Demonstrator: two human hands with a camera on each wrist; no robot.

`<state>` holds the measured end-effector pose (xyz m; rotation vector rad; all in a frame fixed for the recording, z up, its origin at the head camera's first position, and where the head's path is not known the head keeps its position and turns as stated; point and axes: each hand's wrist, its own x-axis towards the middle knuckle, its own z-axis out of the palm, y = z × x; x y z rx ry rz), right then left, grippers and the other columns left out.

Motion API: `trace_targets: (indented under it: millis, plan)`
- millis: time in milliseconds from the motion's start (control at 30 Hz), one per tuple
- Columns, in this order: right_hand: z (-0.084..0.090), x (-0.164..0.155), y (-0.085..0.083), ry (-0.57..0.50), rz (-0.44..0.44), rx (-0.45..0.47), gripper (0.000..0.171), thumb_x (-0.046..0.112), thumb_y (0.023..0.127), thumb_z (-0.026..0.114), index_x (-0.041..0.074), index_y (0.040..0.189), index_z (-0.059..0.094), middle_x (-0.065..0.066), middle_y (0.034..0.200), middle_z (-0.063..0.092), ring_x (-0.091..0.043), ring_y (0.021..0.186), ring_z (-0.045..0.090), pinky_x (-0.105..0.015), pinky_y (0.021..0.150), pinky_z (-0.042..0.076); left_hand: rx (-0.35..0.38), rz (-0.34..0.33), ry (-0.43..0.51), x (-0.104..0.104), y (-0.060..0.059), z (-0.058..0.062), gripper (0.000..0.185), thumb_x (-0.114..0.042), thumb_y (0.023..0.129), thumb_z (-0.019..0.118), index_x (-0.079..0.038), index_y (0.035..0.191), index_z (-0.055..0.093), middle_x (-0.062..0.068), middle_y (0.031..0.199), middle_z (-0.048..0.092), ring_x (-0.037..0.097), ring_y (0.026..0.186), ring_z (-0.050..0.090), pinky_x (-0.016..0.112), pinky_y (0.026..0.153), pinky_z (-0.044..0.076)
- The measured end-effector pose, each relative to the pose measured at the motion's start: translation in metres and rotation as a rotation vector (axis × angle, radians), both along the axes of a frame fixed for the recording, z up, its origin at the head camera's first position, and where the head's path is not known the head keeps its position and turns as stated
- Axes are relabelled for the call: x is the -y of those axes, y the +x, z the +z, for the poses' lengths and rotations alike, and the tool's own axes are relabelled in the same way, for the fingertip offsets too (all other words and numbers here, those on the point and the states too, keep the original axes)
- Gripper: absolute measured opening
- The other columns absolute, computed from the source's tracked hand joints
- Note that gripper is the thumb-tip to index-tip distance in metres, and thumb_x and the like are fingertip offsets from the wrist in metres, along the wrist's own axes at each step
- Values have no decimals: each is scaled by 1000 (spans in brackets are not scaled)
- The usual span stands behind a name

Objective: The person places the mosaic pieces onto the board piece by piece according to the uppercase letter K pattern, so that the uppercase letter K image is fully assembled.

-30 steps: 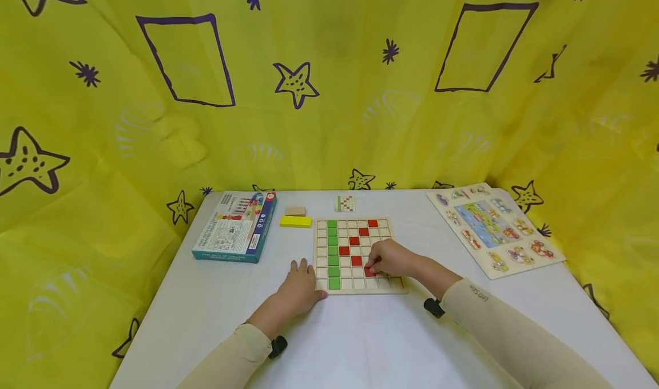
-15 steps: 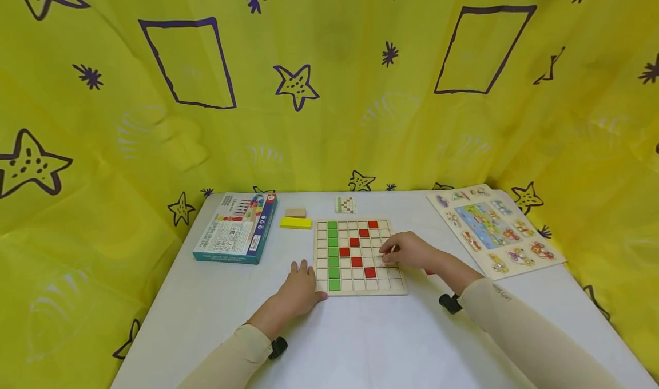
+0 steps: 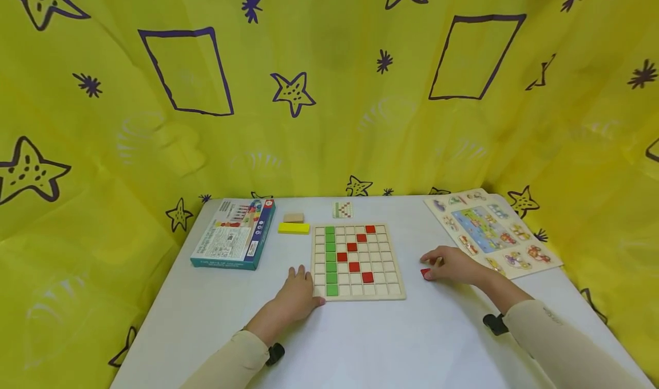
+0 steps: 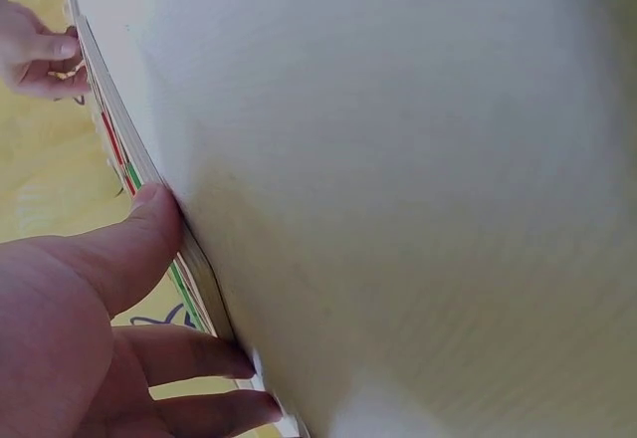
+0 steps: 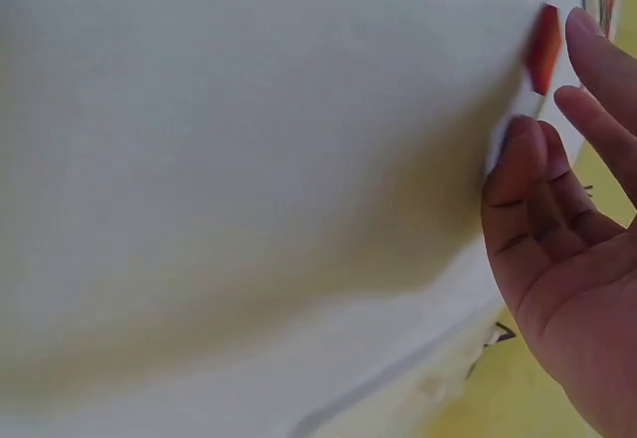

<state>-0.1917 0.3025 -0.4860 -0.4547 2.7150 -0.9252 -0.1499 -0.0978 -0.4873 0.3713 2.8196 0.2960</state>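
The grid board (image 3: 357, 261) lies mid-surface, with a green column down its left part and red tiles in a zigzag to the column's right. The left hand (image 3: 298, 293) rests with straight fingers on the surface (image 3: 370, 343) against the board's near-left corner, steadying it. The right hand (image 3: 453, 265) is off the board's right edge, fingers loosely extended and closing on a loose red tile (image 3: 425, 273) lying on the surface between the board and the picture puzzle (image 3: 491, 231); the right wrist view shows the fingertips (image 5: 587, 30) at the tile but not yet gripping it. To do this pick well, I would judge it best to pinch the thin tile by opposite edges, lift it level, and keep the left hand pressed to the board so it does not slide. Compared with a second ago, the right hand has left the board, where it was setting the lowest red tile, and travelled right; the left hand has stayed put.
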Motion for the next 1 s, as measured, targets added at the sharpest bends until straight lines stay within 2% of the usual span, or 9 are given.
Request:
trace_targets:
  millis: [133,333,533,767,1000]
  plan:
    - [-10,0,6,-21,-21,-15,27,21,85,83,6,107,76,0,96,63,-16,81,52,-29,68,47,6,9,20,1,1,-5,81,-42,93,71,12,146,42,31,156,32,50,144,27,54,113,34]
    - [-12,2,12,-35,-49,-16,19,14,82,84,9,96,74,1,89,63,-17,78,52,-28,66,45,13,3,29,1,4,-13,82,-44,92,71,12,146,43,31,155,33,50,144,28,54,112,36]
    - [-12,4,10,-35,-26,-25,17,12,81,84,11,92,71,3,85,64,-16,79,54,-27,69,47,-15,-17,-5,0,6,-10,82,-44,92,71,12,144,44,32,154,35,50,142,31,53,111,37]
    - [-8,1,5,-66,-3,-15,8,4,87,76,10,92,74,3,88,69,-15,81,59,-27,70,51,-15,-23,-17,0,4,-6,82,-45,93,69,13,145,43,32,154,34,51,142,30,52,111,37]
    - [6,22,-8,-136,-31,20,6,4,89,74,7,94,76,-1,88,71,-17,77,62,-29,65,54,-5,-8,-18,0,0,-3,83,-46,93,69,12,146,42,31,155,33,49,144,28,52,112,37]
